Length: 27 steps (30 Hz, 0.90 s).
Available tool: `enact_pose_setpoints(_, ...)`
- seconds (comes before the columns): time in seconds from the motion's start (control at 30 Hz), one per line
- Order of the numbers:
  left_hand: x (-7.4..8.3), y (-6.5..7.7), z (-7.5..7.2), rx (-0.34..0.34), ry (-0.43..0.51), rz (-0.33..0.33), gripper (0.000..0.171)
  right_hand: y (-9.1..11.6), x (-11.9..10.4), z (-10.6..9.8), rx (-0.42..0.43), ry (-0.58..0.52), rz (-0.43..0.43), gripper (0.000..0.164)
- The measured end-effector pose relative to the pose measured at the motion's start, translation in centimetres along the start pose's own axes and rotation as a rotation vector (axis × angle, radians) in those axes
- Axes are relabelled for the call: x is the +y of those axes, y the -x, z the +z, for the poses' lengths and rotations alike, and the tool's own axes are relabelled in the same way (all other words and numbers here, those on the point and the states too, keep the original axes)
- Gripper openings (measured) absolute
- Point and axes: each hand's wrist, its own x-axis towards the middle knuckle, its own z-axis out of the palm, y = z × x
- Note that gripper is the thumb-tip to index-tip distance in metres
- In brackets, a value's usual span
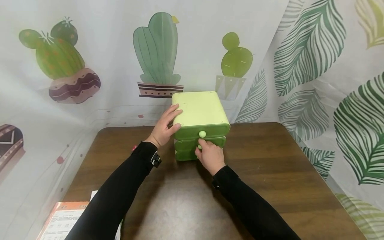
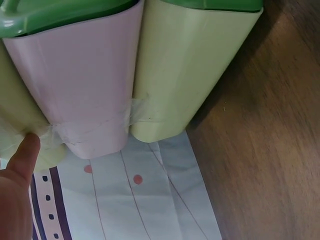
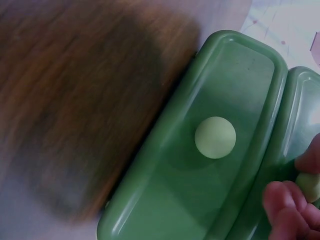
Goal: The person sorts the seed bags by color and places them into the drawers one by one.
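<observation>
A small three-tier drawer box (image 1: 199,108) stands on the table against the wall cloth, with a pale yellow-green top and green drawer fronts. My left hand (image 1: 164,128) rests on its upper left side, fingers stretched along the top edge. In the left wrist view one finger (image 2: 25,159) touches the side near clear tape (image 2: 140,111); the middle casing (image 2: 82,85) is pale pink. My right hand (image 1: 211,156) pinches the round knob (image 3: 309,186) of the middle drawer. The bottom drawer's knob (image 3: 215,137) is uncovered in the right wrist view, and the top knob (image 1: 202,134) sits just above my right hand.
Printed sheets (image 1: 64,216) lie at the table's front left, partly under my left sleeve. A cloth with cactus and leaf prints (image 1: 198,20) hangs behind the brown wooden table (image 1: 258,186). Something small and red (image 1: 134,148) shows beside my left wrist.
</observation>
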Motion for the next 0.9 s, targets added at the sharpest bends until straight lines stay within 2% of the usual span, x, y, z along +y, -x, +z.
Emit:
enact_pose_setpoints(0.17,-0.1,-0.1,0.2,0.016,-0.019,0.016,0.077,-0.1,0.1,0.1,0.021,-0.021,-0.006,0.025)
enact_pose_setpoints(0.47,-0.3,-0.1,0.2,0.011,-0.032,0.040,0.078,0.0,0.1,-0.2,0.004,-0.032,-0.012,0.027)
enact_pose_setpoints(0.9,-0.5,0.1,0.0,0.021,-0.039,0.041,0.076,0.5,-0.7,-1.1,-0.016,-0.045,0.000,0.031)
